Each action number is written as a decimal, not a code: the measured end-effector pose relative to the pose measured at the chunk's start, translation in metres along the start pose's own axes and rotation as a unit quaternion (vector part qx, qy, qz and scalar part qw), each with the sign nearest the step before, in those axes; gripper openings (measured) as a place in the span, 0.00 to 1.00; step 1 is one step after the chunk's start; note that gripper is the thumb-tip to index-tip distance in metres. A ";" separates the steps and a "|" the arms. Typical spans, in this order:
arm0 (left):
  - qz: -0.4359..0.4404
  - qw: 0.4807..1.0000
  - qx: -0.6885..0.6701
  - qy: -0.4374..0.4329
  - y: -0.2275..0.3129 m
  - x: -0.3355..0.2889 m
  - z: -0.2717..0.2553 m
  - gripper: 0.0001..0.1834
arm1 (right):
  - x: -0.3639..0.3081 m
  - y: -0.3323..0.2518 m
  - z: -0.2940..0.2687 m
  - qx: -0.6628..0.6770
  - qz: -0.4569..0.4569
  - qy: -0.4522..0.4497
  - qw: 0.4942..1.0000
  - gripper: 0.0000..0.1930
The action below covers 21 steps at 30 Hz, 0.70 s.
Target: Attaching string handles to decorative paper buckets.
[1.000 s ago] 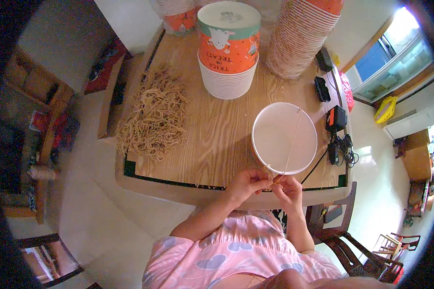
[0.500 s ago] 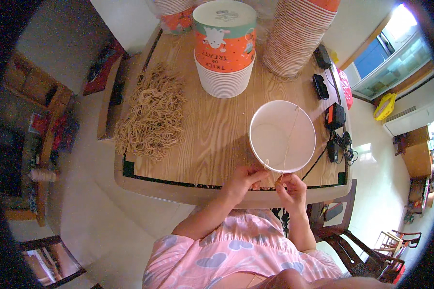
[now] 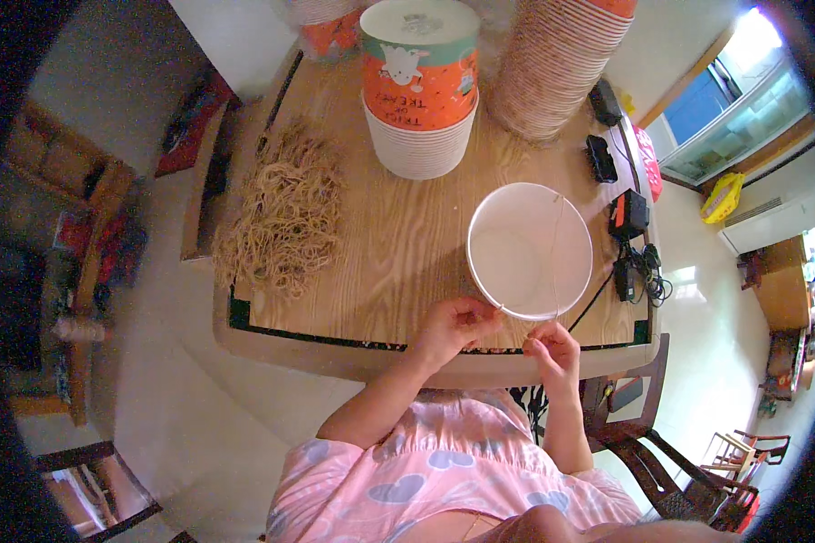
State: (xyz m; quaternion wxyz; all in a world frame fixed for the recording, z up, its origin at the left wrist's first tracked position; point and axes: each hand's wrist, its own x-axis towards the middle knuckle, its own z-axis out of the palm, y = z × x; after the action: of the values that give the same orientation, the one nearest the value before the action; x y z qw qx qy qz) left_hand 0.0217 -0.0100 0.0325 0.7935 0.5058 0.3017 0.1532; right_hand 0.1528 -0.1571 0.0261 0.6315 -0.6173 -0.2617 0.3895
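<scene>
A white-lined paper bucket (image 3: pixel 516 271) stands mouth up near the table's front edge. A thin piece of twine (image 3: pixel 557 244) runs from the far right of its rim across the mouth to the near side. My right hand (image 3: pixel 554 351) pinches the twine just outside the near rim. My left hand (image 3: pixel 460 331) is closed at the bucket's near left rim; its fingertips are partly hidden against the outer wall. To the left lies a loose heap of tan twine pieces (image 3: pixel 285 217).
Upside-down nested orange and green paper buckets (image 3: pixel 421 90) stand at the back, beside a tall stack of buckets (image 3: pixel 561 72). Along the right edge sit a black tray (image 3: pixel 599 158), a black and orange adapter (image 3: pixel 628 214) and coiled black cable (image 3: pixel 647 271). A dark chair (image 3: pixel 643 434) stands at right.
My right hand has moved slightly right with the twine, which now crosses the near rim farther right. My left hand has risen slightly and stays at the near left rim.
</scene>
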 end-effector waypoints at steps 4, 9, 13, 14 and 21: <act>-0.011 1.000 0.004 0.002 -0.005 0.003 -0.005 0.07 | 0.002 0.000 0.013 0.047 -0.009 -0.004 0.999 0.05; 0.205 0.965 0.149 0.061 -0.017 0.000 -0.005 0.08 | 0.005 0.004 0.020 0.041 -0.005 -0.024 0.999 0.10; 0.239 0.947 0.197 0.078 -0.005 -0.005 0.001 0.07 | 0.008 0.006 0.034 -0.009 -0.023 -0.026 0.999 0.13; 0.225 0.945 0.220 0.089 -0.003 -0.006 0.002 0.07 | 0.008 0.004 0.037 -0.025 -0.020 -0.012 0.999 0.12; 0.249 0.928 0.257 0.100 -0.012 -0.002 0.001 0.07 | 0.009 -0.003 0.052 -0.162 -0.114 0.098 0.975 0.10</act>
State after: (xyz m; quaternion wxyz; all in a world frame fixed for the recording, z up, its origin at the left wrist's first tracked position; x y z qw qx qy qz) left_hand 0.0202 -0.0169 0.0225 0.5382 0.7336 0.2727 0.3129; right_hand 0.1161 -0.1190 0.0329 0.5858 -0.7127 -0.3269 0.2050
